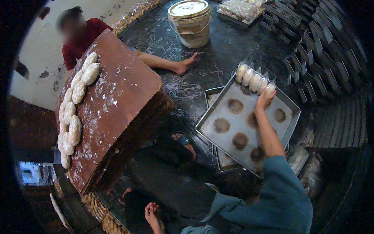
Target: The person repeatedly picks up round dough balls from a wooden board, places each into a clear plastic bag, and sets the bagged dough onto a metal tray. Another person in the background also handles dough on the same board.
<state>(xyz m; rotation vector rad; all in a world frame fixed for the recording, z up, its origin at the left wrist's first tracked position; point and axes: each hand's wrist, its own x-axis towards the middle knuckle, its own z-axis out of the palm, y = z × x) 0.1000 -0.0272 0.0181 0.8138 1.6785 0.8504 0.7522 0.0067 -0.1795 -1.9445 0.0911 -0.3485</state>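
My right hand (265,100) is at the near end of a row of several plastic-wrapped pale buns (254,80). Its fingers and thumb are around the end bun (270,88). The row lies along the far edge of a metal baking tray (204,122), whose pale liner shows round brown marks (235,106). Under it, partly hidden, lies another tray (223,168). My left hand (152,215) is low in view by my lap, fingers loosely curled, with nothing visible in it.
Floured dough pieces (75,130) line the far side of a brown board (125,84) on my left. A person in a red shirt (96,27) sits behind it, one leg stretched out. A lidded bucket (192,32), a tray of wrapped goods (239,10) and stacked metal trays (321,55) stand beyond.
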